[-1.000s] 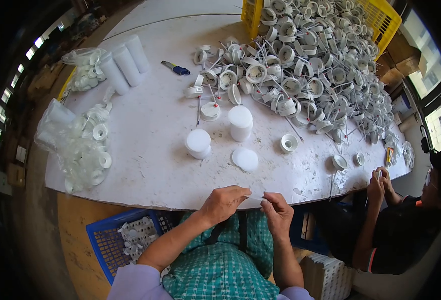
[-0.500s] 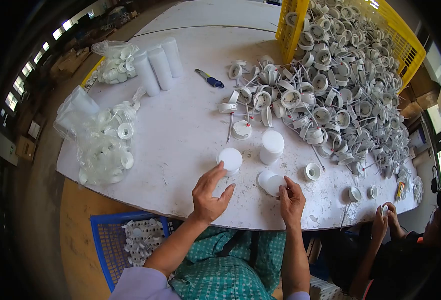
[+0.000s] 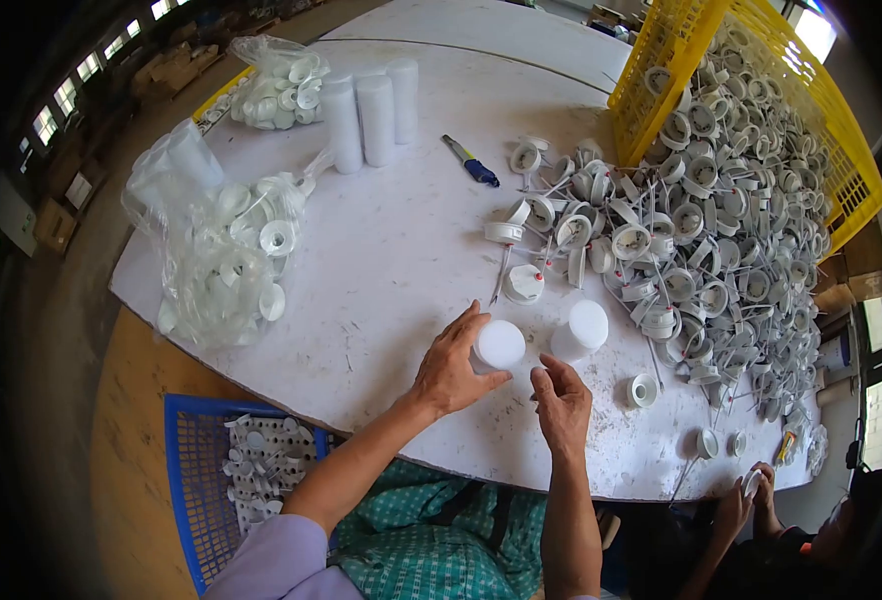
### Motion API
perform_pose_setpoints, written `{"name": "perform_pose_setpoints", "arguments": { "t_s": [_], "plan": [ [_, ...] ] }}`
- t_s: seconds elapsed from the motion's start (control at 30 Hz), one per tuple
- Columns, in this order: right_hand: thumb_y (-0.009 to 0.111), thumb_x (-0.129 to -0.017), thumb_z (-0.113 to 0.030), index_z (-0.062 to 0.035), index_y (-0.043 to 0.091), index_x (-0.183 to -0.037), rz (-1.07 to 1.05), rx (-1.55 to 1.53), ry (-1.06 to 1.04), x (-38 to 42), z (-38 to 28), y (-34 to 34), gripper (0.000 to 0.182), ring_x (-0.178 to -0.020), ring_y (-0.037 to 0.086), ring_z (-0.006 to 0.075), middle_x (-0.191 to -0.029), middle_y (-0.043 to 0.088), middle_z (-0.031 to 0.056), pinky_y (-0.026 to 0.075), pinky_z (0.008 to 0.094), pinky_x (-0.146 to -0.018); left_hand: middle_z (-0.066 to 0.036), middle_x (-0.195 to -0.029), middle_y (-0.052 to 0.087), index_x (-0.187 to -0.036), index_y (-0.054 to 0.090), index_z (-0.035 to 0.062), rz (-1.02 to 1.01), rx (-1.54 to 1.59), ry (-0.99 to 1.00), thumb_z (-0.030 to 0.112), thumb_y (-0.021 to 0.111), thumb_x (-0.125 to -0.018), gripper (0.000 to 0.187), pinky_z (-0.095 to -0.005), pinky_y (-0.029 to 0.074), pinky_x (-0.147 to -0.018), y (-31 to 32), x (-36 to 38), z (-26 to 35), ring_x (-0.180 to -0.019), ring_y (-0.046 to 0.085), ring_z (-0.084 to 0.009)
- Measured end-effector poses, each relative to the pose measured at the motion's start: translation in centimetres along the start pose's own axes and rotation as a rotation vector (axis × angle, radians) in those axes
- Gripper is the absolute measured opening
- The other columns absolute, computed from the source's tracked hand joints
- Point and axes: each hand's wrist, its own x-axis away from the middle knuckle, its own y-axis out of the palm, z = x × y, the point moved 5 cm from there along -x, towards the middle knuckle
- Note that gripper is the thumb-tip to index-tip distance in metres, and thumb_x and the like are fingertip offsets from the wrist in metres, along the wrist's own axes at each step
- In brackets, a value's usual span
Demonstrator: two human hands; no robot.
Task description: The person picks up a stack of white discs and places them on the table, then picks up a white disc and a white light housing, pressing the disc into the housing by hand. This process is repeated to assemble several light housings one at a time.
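My left hand (image 3: pixel 453 366) curves its thumb and fingers round a short white cylinder (image 3: pixel 500 344) with a flat round top, which stands on the table. My right hand (image 3: pixel 564 404) is just right of it, fingers curled together; whether anything small is between them I cannot make out. Behind the right hand stands a second white cylinder (image 3: pixel 581 330), untouched. A white ring-shaped fitting (image 3: pixel 642 391) lies farther right. Beyond the cylinders lies a white round lamp housing (image 3: pixel 524 284) with a wire and a red tip.
A yellow crate (image 3: pixel 651 80) spills a heap of white housings (image 3: pixel 706 215) across the right. A utility knife (image 3: pixel 471 161) lies mid-table. Bagged white parts (image 3: pixel 226 290) and tall white rolls (image 3: pixel 376 120) stand left. A blue basket (image 3: pixel 186 480) is below. A co-worker's hands (image 3: pixel 746 505) hold a part at right.
The tilted white piece by my right hand no longer lies apart there. My left hand has closed round the nearer cylinder, and my right hand has moved left beside it. The view has shifted.
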Motion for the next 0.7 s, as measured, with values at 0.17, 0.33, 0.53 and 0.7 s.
{"name": "perform_pose_setpoints", "arguments": {
  "t_s": [0.17,0.33,0.53,0.7],
  "plan": [
    [0.073,-0.082,-0.029,0.0009,0.061,-0.099,-0.018,-0.126,0.158,-2.7,0.0,2.9,0.036,-0.062,0.054,0.0096,-0.076,0.060,0.0039,0.045,0.0229,-0.055,-0.025,-0.140,0.040,-0.128,0.046,-0.0013,0.001,0.063,0.014,0.023,0.082,-0.064,0.077,-0.0409,0.039,-0.104,0.0,0.1,-0.4,-0.127,0.044,-0.0365],
    [0.073,-0.083,-0.022,-0.0028,0.057,-0.088,-0.030,-0.130,0.098,-3.5,0.1,4.0,0.025,-0.057,0.050,0.0071,-0.070,0.057,0.0013,0.042,0.0212,-0.051,-0.025,-0.137,0.043,-0.127,0.047,-0.0003,0.007,0.084,0.037,0.019,0.082,-0.065,0.074,-0.0409,0.041,-0.102,-0.2,0.1,-0.4,-0.124,0.047,-0.0361],
    [0.068,-0.086,-0.017,-0.0038,0.055,-0.088,-0.034,-0.257,0.054,-3.2,-0.3,4.0,0.019,-0.053,0.048,0.0060,-0.069,0.057,0.0009,0.039,0.0197,-0.046,-0.024,-0.134,0.048,-0.125,0.051,0.0007,0.025,0.110,0.061,0.020,0.082,-0.065,0.070,-0.0406,0.042,-0.101,0.0,0.1,-0.5,-0.122,0.049,-0.0342],
    [0.066,-0.088,-0.016,-0.0026,0.056,-0.092,-0.029,-0.325,0.036,-2.9,0.0,4.0,0.017,-0.053,0.048,0.0060,-0.070,0.058,0.0014,0.039,0.0201,-0.045,-0.023,-0.132,0.050,-0.123,0.053,0.0009,0.027,0.101,0.063,0.020,0.082,-0.065,0.068,-0.0406,0.042,-0.100,-0.1,0.1,-0.4,-0.122,0.050,-0.0333]
  ]
}}
